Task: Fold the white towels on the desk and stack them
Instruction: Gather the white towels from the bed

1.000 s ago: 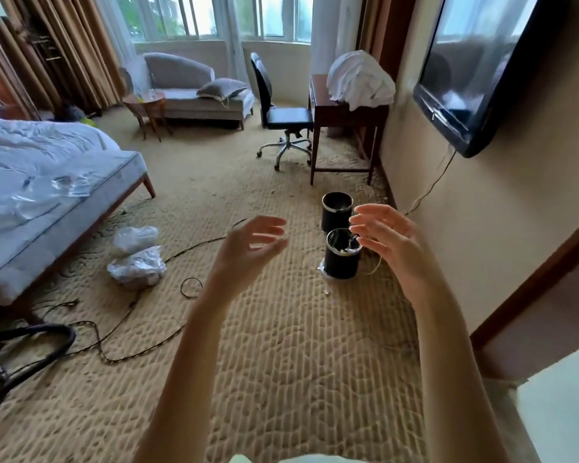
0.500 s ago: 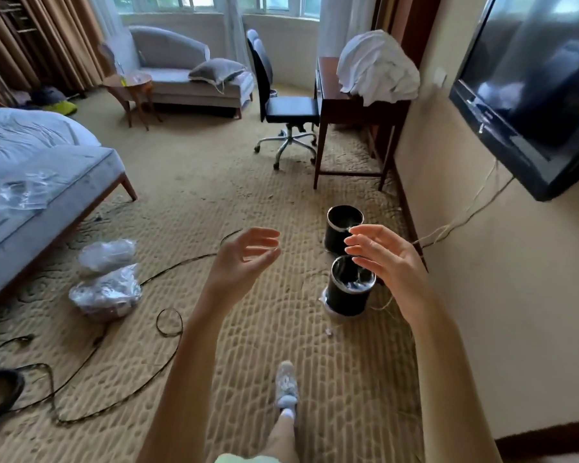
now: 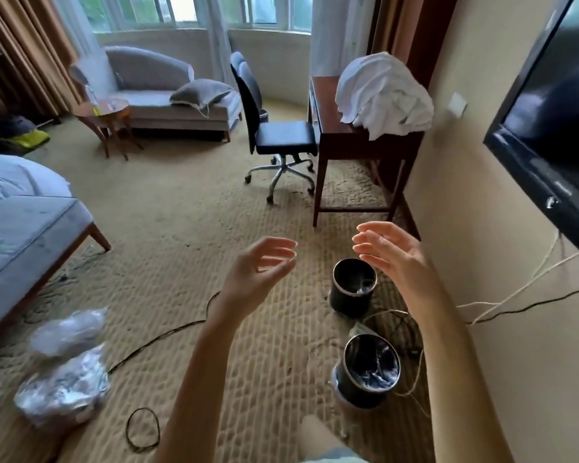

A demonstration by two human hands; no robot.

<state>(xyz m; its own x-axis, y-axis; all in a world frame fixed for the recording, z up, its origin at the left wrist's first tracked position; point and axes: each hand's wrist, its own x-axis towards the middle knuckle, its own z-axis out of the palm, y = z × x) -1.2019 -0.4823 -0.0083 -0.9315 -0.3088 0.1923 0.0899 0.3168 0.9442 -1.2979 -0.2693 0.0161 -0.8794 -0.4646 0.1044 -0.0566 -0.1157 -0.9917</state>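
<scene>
Bed (image 3: 20,208) at far left. On the carpet beside it are two crumpled plastic bags (image 3: 62,392), and a thin black cable (image 3: 143,409) trails across the floor past them.

Left hand (image 3: 258,272) is raised mid-frame, fingers loosely curved, holding nothing.

Office chair (image 3: 274,135) stands just left of the desk. Two black bins sit on the carpet close to the wall, the far bin (image 3: 353,285) and the near bin (image 3: 370,369), with cords lying around them.

Desk (image 3: 340,143) stands against the right wall, well ahead of the person. The white towels (image 3: 385,95) lie heaped on its top in one unfolded mound, an edge draping over the near side.

Right hand (image 3: 391,255) is raised about level with the left, fingers relaxed, empty. TV (image 3: 549,111) on the wall at far right, cords hanging below it.

Judgement:
- The step in hand is the approach, and nothing is folded yet.
- The best line probably runs between chair and bins, stepping over the cable and cords.
- At the desk, lift one towel off the top of the heap. Tugging the draped edge could pull the whole mound off.
- The desk top looks narrow, so shifting the heap to one end should free a flat patch for folding and stacking.
</scene>
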